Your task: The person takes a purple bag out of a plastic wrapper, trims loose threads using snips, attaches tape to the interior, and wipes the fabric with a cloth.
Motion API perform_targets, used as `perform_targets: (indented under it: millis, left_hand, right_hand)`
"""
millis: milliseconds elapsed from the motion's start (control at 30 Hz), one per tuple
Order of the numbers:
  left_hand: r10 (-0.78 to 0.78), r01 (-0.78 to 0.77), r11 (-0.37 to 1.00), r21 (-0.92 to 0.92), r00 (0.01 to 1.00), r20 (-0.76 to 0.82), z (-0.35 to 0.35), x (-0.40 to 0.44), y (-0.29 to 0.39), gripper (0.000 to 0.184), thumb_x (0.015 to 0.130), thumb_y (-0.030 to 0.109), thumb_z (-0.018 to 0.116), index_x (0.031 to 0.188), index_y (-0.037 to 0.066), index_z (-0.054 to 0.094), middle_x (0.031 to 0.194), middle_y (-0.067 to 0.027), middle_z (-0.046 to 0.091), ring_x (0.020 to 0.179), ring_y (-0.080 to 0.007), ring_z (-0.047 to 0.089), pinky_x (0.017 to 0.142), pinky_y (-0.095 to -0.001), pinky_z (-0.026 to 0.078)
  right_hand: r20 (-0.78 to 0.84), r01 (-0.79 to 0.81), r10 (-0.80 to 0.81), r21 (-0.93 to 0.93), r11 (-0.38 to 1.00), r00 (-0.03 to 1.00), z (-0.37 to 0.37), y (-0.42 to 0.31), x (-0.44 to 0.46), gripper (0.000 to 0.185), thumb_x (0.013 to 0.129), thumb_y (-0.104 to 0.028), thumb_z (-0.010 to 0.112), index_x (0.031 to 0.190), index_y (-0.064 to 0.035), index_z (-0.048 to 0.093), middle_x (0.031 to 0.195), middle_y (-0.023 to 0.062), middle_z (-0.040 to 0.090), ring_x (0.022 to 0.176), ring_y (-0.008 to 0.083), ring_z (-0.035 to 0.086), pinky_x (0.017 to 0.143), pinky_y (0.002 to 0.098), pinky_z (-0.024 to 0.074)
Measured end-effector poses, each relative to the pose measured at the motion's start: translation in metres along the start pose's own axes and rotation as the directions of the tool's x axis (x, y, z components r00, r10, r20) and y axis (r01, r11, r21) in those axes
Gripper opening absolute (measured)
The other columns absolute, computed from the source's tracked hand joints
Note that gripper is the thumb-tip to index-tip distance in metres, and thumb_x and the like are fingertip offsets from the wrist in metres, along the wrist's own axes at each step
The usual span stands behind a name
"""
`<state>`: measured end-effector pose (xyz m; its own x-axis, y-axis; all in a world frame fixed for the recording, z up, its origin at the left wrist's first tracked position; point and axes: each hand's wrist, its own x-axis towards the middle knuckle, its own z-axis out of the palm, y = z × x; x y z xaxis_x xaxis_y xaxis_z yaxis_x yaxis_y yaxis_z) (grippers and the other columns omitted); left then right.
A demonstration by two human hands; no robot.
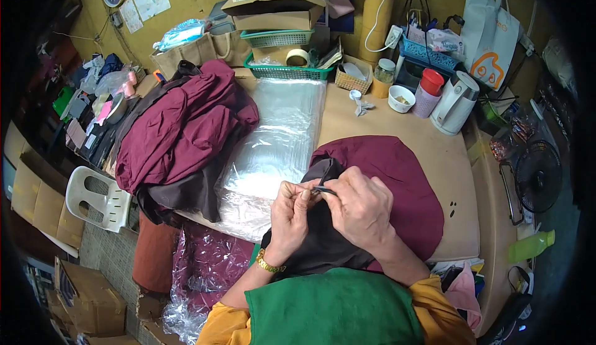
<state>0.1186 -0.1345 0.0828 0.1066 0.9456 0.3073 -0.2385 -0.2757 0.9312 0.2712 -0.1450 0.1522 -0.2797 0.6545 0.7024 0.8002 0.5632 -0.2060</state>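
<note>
My left hand [290, 216], with a gold watch at the wrist, pinches the edge of a black fabric piece between thumb and fingers. Close against it, my right hand [362, 207] is closed around a slim dark tool [325, 190], whose tip meets the left fingertips. The tool's kind is hard to make out, as the fingers cover most of it. Under both hands lies a garment: its black fabric [316, 241] is nearest me, and its maroon fabric [400, 177] spreads out to the right on the table.
A heap of maroon and black garments [186, 128] lies left, beside clear plastic bags [273, 131]. Behind stand green baskets [292, 72], a jar [383, 71], a white bowl [401, 98], a red-lidded tumbler [429, 94] and a kettle [455, 103]. A white chair [98, 199] is at left.
</note>
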Motion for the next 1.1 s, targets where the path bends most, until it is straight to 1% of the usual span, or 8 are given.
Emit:
perform_targets:
  millis: [167, 533, 633, 700, 733, 833, 1000, 1100]
  left_hand:
    - [-0.164, 0.139, 0.929, -0.344, 0.985, -0.044, -0.007, 0.006, -0.004, 0.017, 0.103, 0.020, 0.049, 0.102, 0.003, 0.049, 0.120, -0.0172, 0.063, 0.096, -0.0159, 0.065, 0.087, -0.0326, 0.055]
    - [-0.122, 0.116, 0.977, -0.180, 0.992, -0.023, -0.001, 0.002, 0.003, 0.017, 0.104, 0.017, 0.045, 0.103, 0.000, 0.044, 0.121, -0.0185, 0.061, 0.096, -0.0132, 0.064, 0.086, -0.0287, 0.055]
    - [-0.111, 0.108, 0.976, -0.189, 0.994, -0.005, 0.000, 0.000, 0.005, 0.017, 0.104, 0.017, 0.045, 0.104, 0.000, 0.044, 0.121, -0.0192, 0.060, 0.097, -0.0148, 0.064, 0.088, -0.0299, 0.055]
    - [-0.110, 0.106, 0.969, -0.224, 0.994, -0.006, 0.000, 0.003, 0.007, 0.017, 0.104, 0.017, 0.045, 0.104, 0.000, 0.043, 0.122, -0.0195, 0.059, 0.099, -0.0163, 0.065, 0.089, -0.0308, 0.055]
    - [-0.121, 0.118, 0.958, -0.260, 0.993, 0.005, 0.000, 0.003, 0.006, 0.016, 0.104, 0.017, 0.044, 0.104, 0.000, 0.043, 0.121, -0.0191, 0.059, 0.100, -0.0178, 0.065, 0.090, -0.0320, 0.055]
    - [-0.191, 0.188, 0.910, -0.370, 0.981, 0.028, -0.003, 0.005, 0.003, 0.016, 0.103, 0.014, 0.045, 0.109, 0.000, 0.042, 0.119, -0.0182, 0.060, 0.102, -0.0200, 0.066, 0.092, -0.0338, 0.055]
    - [-0.230, 0.194, 0.894, -0.405, 0.972, -0.042, 0.002, 0.010, 0.013, 0.018, 0.098, 0.012, 0.056, 0.110, -0.001, 0.052, 0.105, -0.0107, 0.062, 0.096, -0.0220, 0.068, 0.088, -0.0341, 0.057]
    - [-0.190, 0.181, 0.971, -0.157, 0.981, -0.046, -0.003, 0.013, 0.002, 0.020, 0.096, 0.009, 0.061, 0.111, -0.001, 0.053, 0.099, -0.0087, 0.063, 0.093, -0.0210, 0.069, 0.087, -0.0316, 0.057]
  right_hand:
    - [-0.076, -0.037, 0.040, 0.040, 0.999, 0.996, -0.004, 0.000, 0.002, 0.024, 0.069, -0.011, 0.079, 0.090, -0.0073, 0.067, 0.081, 0.0027, 0.057, 0.065, 0.0190, 0.058, 0.056, 0.0338, 0.0364]
    - [-0.095, 0.058, -0.062, -0.046, 0.997, 0.994, 0.007, 0.002, -0.003, 0.026, 0.067, -0.011, 0.079, 0.090, -0.0083, 0.068, 0.078, 0.0014, 0.056, 0.065, 0.0175, 0.057, 0.054, 0.0338, 0.0342]
    - [-0.083, 0.018, -0.011, 0.078, 0.997, 0.996, 0.004, 0.002, 0.000, 0.024, 0.071, -0.010, 0.078, 0.092, -0.0062, 0.067, 0.075, 0.0032, 0.054, 0.066, 0.0184, 0.057, 0.056, 0.0312, 0.0409]
    - [0.052, -0.337, 0.355, 0.468, 0.817, 0.934, 0.002, 0.005, 0.006, 0.014, 0.080, -0.008, 0.073, 0.092, -0.0029, 0.067, 0.081, 0.0036, 0.058, 0.073, 0.0172, 0.061, 0.065, 0.0309, 0.0476]
    - [0.051, -0.336, 0.354, 0.467, 0.818, 0.934, 0.006, 0.014, 0.007, 0.014, 0.080, -0.008, 0.073, 0.092, -0.0029, 0.067, 0.081, 0.0036, 0.058, 0.073, 0.0172, 0.061, 0.065, 0.0309, 0.0476]
    - [0.377, -0.469, 0.289, 0.787, 0.401, 0.880, 0.039, 0.050, -0.004, 0.017, 0.085, -0.014, 0.075, 0.085, -0.0005, 0.064, 0.078, 0.0012, 0.066, 0.071, 0.0049, 0.054, 0.063, 0.0255, 0.0457]
    - [0.314, -0.477, 0.384, 0.741, 0.473, 0.868, 0.048, 0.046, -0.011, 0.015, 0.083, -0.010, 0.076, 0.081, -0.0017, 0.063, 0.071, -0.0019, 0.061, 0.065, 0.0033, 0.049, 0.058, 0.0226, 0.0410]
    - [0.287, -0.458, 0.394, 0.760, 0.462, 0.873, 0.051, 0.040, -0.013, 0.016, 0.083, -0.008, 0.076, 0.078, -0.0025, 0.062, 0.067, -0.0047, 0.056, 0.062, 0.0018, 0.043, 0.055, 0.0214, 0.0362]
